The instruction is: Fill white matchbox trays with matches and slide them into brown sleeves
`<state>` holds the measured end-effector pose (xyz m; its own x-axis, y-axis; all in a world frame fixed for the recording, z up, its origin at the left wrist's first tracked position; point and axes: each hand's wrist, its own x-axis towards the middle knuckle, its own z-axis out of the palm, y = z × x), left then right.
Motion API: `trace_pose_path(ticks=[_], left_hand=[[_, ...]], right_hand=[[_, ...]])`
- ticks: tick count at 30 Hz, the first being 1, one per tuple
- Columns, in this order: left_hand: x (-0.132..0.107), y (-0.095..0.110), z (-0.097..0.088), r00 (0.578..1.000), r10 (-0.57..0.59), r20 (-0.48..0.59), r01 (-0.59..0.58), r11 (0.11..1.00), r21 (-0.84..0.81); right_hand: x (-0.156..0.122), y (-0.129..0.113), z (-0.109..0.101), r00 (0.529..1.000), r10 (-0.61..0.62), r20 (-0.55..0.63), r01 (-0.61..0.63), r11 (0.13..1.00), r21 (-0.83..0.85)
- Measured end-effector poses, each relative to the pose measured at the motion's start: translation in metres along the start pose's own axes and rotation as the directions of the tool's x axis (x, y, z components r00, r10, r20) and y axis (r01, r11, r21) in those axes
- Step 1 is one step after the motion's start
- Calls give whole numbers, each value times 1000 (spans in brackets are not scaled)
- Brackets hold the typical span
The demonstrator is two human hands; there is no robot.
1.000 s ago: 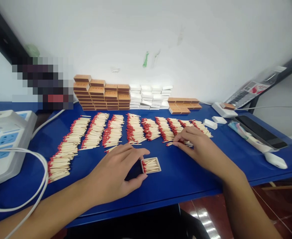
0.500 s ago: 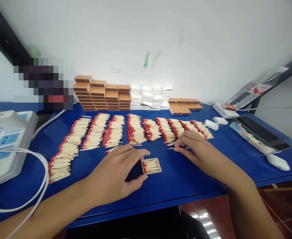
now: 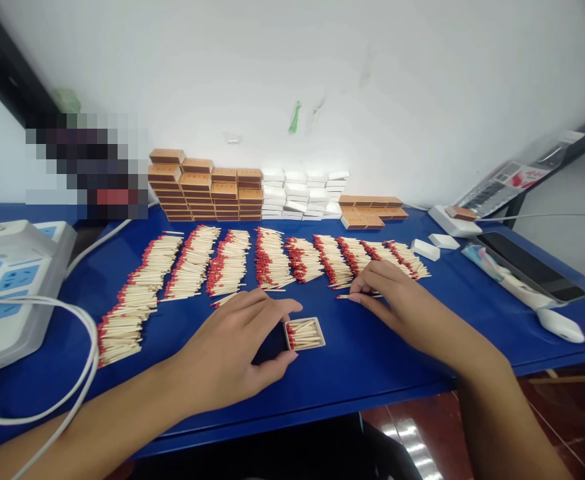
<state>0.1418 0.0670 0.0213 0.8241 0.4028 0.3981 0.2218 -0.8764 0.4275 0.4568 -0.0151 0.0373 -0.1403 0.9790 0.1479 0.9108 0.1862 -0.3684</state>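
My left hand (image 3: 235,350) rests on the blue table (image 3: 362,360), thumb and forefinger closed round the left end of a small white matchbox tray (image 3: 305,333) partly filled with red-tipped matches. My right hand (image 3: 390,297) lies to the right of the tray, fingers curled and pinching a few matches (image 3: 345,295) at the near edge of a match row. Several rows of red-tipped matches (image 3: 227,263) run across the table beyond both hands.
Stacked brown matchbox sleeves (image 3: 205,193) and white trays (image 3: 302,195) stand against the wall. More sleeves (image 3: 370,210) lie to their right. A power strip (image 3: 10,287) with a white cable (image 3: 80,360) sits at left. A phone (image 3: 530,267) and loose white trays (image 3: 425,249) lie at right.
My right hand has drawn a few matches slightly towards me out of the row. My left hand and the tray have stayed put.
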Motion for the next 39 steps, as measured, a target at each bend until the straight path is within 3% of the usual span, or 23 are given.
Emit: trace_pose_path(ticks=[13, 18, 28, 33, 39], left_hand=[[0, -1, 1, 1000, -4, -2, 4, 1000, 0], [-1, 0, 0, 1000, -3, -7, 3, 1000, 0], [-1, 0, 0, 1000, -17, 1, 17, 1000, 8], [-1, 0, 1, 1000, -20, 6, 20, 1000, 5], [1, 1, 0, 1000, -21, -4, 21, 1000, 6]], right_hand=[[-7, -42, 3, 997, -71, -23, 70, 997, -16], [-15, -34, 3, 998, -3, -59, -1, 997, -72], [-20, -27, 3, 998, 10, 57, -12, 999, 31], [-22, -19, -3, 998, 18, 52, -19, 999, 32], [-18, -20, 6, 1000, 21, 10, -21, 1000, -9]])
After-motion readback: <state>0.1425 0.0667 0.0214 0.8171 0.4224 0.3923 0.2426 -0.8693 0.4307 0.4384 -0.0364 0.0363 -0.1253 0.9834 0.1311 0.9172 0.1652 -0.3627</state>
